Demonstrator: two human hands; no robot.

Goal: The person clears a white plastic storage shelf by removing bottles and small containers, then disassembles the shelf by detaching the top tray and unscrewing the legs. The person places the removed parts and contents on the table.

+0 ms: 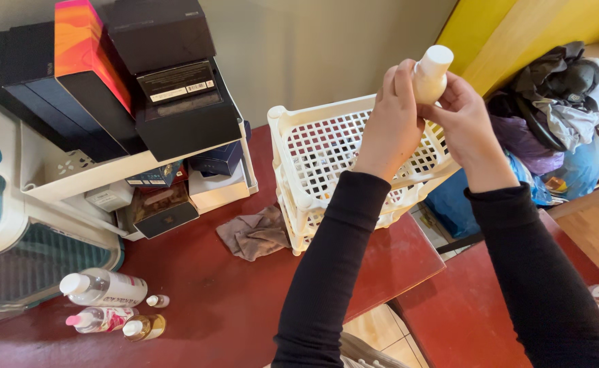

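My left hand (393,112) and my right hand (464,119) are raised together, both gripping a small cream-white bottle with a white cap (431,71). The bottle is held upright above a white plastic lattice crate (320,153) that stands on the dark red table (197,300). Both arms are in black sleeves.
A grey-brown cloth (255,232) lies left of the crate. A white shelf unit (95,174) holds dark boxes and an orange-pink box (85,41). Several bottles (105,287) lie at the front left. A pile of clothes and bags (558,102) sits at right.
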